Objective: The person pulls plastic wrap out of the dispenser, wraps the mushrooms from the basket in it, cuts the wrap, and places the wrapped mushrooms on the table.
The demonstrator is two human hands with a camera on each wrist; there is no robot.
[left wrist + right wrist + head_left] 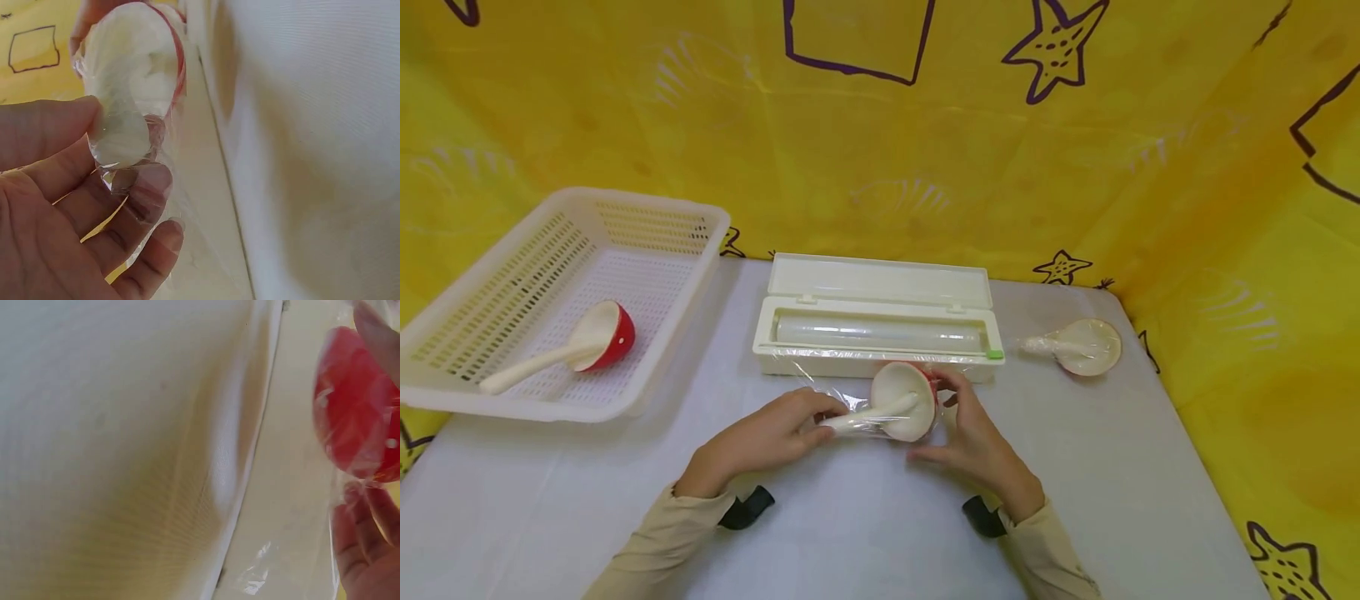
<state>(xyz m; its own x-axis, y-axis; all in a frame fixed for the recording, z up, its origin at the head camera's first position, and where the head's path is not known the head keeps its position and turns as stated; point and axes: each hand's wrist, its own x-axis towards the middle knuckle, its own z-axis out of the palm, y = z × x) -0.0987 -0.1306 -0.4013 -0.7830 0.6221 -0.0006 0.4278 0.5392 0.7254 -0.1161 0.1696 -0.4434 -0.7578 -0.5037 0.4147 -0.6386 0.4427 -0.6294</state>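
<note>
Far left: white basket (572, 410) on the table (865, 533), its left corner cut off by the frame edge. Inside it, 1 loose ladle (613, 342), red with white dots outside, cream inside, handle toward the lower left; underside hidden.

Left hand (778, 429) pinches the handle of the wrapped ladle (895, 404) between thumb and fingers; some fingertips show through the clear film (255, 584) in the left wrist view. The film's outline is hard to trace — mostly glints and creases.

Behind the hands, the film box (880, 364) stands with its lid (880, 282) open, film roll (880, 332) inside, green tab (995, 354) at its right end. Part of the box front is blocked by the ladle and right hand.

The wrapped ladle is in front of the box, held between both hands, bowl to the right. Right hand (970, 437) has its fingers curled round the bowl's right side, thumb on the near side — firmness of hold can't be told. Right wrist view cuts off both bowl and hand.

Far right: 1 more film-covered ladle (1088, 348) on the table, handle end blurred. Both sleeves (662, 529) run out of frame at the bottom.
</note>
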